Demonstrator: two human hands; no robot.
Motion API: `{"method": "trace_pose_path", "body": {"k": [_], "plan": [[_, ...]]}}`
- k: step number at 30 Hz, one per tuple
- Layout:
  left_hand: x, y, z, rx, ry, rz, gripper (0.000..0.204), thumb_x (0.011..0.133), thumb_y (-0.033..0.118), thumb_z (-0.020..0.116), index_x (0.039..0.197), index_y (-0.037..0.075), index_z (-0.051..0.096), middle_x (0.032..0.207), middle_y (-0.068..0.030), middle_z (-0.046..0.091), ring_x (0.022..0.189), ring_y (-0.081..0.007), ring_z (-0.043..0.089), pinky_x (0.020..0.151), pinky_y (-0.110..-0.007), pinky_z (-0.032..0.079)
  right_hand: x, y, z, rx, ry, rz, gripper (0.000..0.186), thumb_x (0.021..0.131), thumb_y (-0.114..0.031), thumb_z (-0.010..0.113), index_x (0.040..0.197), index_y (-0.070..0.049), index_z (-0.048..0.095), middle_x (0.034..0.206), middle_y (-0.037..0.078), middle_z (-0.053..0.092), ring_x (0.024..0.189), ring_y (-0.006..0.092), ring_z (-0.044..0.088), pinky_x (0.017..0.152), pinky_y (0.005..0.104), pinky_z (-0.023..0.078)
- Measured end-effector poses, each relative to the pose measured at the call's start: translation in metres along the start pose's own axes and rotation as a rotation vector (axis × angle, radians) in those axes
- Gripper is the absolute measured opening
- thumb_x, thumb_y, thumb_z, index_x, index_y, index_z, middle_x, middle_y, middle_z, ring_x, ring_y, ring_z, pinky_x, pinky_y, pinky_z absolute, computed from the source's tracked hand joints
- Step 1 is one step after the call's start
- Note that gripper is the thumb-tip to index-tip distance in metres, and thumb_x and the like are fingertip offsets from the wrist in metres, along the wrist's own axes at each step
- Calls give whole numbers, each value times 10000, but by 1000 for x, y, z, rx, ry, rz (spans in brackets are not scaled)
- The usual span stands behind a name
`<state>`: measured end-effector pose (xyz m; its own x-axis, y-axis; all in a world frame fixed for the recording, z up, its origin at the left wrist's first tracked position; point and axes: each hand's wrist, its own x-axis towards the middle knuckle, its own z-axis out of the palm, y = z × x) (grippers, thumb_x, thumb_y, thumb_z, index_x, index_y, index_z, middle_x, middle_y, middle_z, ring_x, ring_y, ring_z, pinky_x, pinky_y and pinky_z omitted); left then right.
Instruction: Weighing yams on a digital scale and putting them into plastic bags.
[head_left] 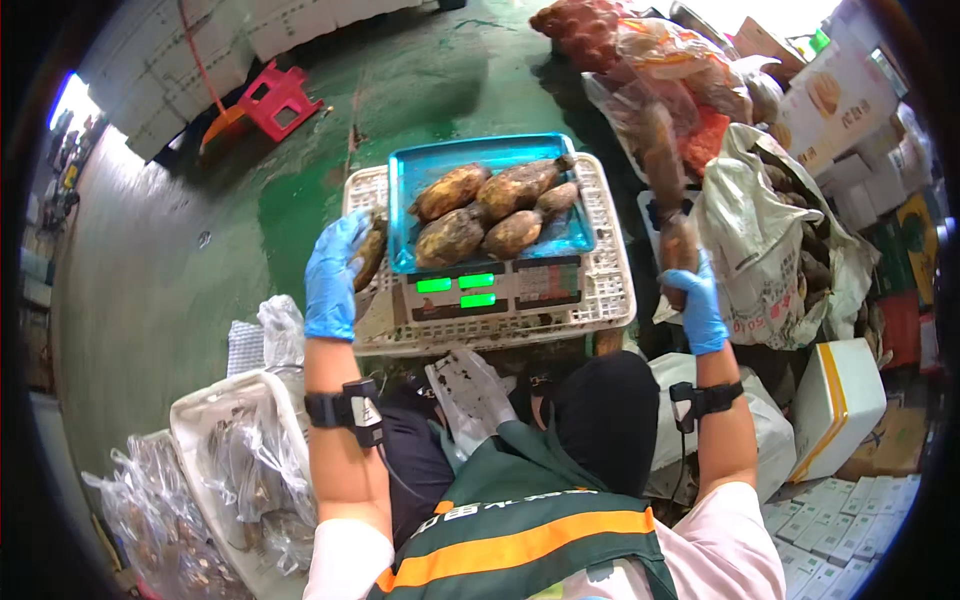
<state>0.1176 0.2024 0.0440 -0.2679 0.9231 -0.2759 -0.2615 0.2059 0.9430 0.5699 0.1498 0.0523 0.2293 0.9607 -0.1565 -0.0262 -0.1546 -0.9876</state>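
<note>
My left hand (335, 275), in a blue glove, is closed on a short, muddy lotus root piece (371, 252) beside the left edge of the scale. In my right hand (700, 305), gloved too, a long lotus root (662, 165) of several joined segments is gripped near its lower end and points away from me, right of the scale. Several brown lotus root pieces (450, 237) lie in the blue tray (490, 150) of the digital scale (495, 292). Green digits glow on the scale's front panel. Under the scale is an upturned white plastic crate (618, 240).
A white woven sack (745, 215) of lotus roots stands at right, near a foam box (840, 405) and cartons (835, 105). At lower left sits a white crate (190, 405) with plastic-bagged goods. A red stool (275, 100) lies on the green floor (300, 205).
</note>
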Motion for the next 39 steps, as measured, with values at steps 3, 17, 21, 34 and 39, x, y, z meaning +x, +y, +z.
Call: {"method": "trace_pose_path", "body": {"k": [3, 17, 21, 34, 39], "plan": [[0, -3, 7, 172, 28, 49, 316, 863, 304, 569, 1122, 127, 597, 1093, -4, 603, 1039, -112, 521, 877, -298, 358, 10, 68, -25, -71, 29, 49, 604, 609, -74, 650, 1183, -23, 468, 1018, 67, 557, 881, 156, 541, 767, 265, 451], [36, -44, -28, 480, -10, 133, 343, 829, 246, 644, 1071, 13, 579, 1013, -48, 604, 905, -123, 541, 839, -253, 421, 39, 68, -35, -821, -334, 145, 821, 748, -211, 697, 1387, 2, 229, 1247, 216, 490, 1100, 279, 519, 930, 343, 410], [27, -39, -31, 464, -69, 135, 355, 835, 251, 636, 1083, 6, 573, 1014, -62, 601, 917, -131, 544, 845, -260, 423, 38, 26, -19, -1267, -412, -58, 557, 759, -259, 621, 1240, -46, 436, 1057, 243, 574, 966, 372, 561, 827, 394, 454], [4, -25, -20, 744, -97, 256, 391, 831, 255, 632, 1130, 12, 561, 1092, -107, 589, 1013, -176, 547, 884, -283, 421, -64, 267, 190, -1271, -924, 432, 887, 698, -440, 635, 1394, -58, 238, 1276, 277, 435, 1174, 415, 435, 1002, 430, 349], [-16, -15, -42, 831, -98, 191, 335, 849, 178, 605, 1142, 24, 556, 1127, -108, 555, 1049, -191, 520, 924, -297, 394, -99, 368, 189, -1178, -558, 791, 1184, 636, -409, 742, 1428, -131, -94, 1425, 229, 248, 1287, 373, 312, 1041, 470, 283]]}}
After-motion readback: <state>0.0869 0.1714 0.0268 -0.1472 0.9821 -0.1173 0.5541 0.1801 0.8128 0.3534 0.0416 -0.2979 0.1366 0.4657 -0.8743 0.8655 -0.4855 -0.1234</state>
